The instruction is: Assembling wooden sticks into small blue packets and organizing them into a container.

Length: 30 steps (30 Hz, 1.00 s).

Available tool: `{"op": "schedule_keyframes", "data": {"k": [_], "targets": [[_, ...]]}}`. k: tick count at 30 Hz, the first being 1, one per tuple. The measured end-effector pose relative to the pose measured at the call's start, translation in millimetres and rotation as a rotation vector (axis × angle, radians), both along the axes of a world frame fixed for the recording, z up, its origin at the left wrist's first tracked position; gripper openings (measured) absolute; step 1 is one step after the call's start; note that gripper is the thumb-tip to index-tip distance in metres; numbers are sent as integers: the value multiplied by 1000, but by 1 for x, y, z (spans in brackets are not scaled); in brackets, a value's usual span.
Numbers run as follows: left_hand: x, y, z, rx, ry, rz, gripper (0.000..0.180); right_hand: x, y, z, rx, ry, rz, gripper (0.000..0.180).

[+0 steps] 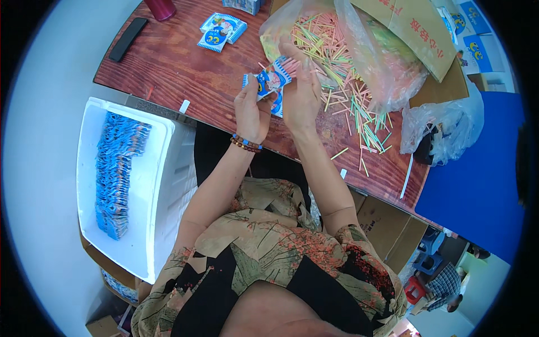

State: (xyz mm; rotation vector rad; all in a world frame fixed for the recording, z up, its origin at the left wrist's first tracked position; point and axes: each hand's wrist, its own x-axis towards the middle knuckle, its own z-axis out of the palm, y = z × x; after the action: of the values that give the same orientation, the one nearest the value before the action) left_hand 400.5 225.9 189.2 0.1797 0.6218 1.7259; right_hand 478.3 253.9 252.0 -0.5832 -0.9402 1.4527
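Observation:
Over the front part of the table, my left hand [251, 115] pinches a small blue and white packet [270, 82]. A second packet [277, 105] shows just under it, partly hidden between my hands. Beside the packet's right end, my right hand [303, 98] is closed on a few thin pink sticks [289, 65]. The sticks meet the packet's edge; whether their ends are inside it I cannot tell. A large pile of pastel sticks [328, 48] in pink, yellow and green lies just beyond and to the right of my right hand, spilling from a clear plastic bag [365, 42].
Several flat packets [220, 31] lie farther back on the red-brown table [168, 62], near a black oblong object [128, 39] and a red cup [160, 8]. A white foam box [143, 196] with rows of blue packets stands at left. An open cardboard box [443, 90] stands right.

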Motion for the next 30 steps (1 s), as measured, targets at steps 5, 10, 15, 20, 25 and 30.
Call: {"op": "schedule_keyframes", "data": {"k": [5,10,15,20,25,30], "targets": [[-7,0,1,79,-107,-38,30,-7,6,-7,57,-128,-19,41],[-16,-3,5,124,-215,-94,36,-15,7,3,120,-214,8,42],[-30,-6,-5,187,-322,-99,34,-20,18,28,191,219,88,41],[-51,-3,1,195,-299,10,32,-15,14,35,-54,-352,-12,30],[-71,1,7,248,-156,5,30,-48,15,17,34,-494,179,27],[-88,8,6,55,29,198,22,-73,47,-2,11,-531,324,16]]}}
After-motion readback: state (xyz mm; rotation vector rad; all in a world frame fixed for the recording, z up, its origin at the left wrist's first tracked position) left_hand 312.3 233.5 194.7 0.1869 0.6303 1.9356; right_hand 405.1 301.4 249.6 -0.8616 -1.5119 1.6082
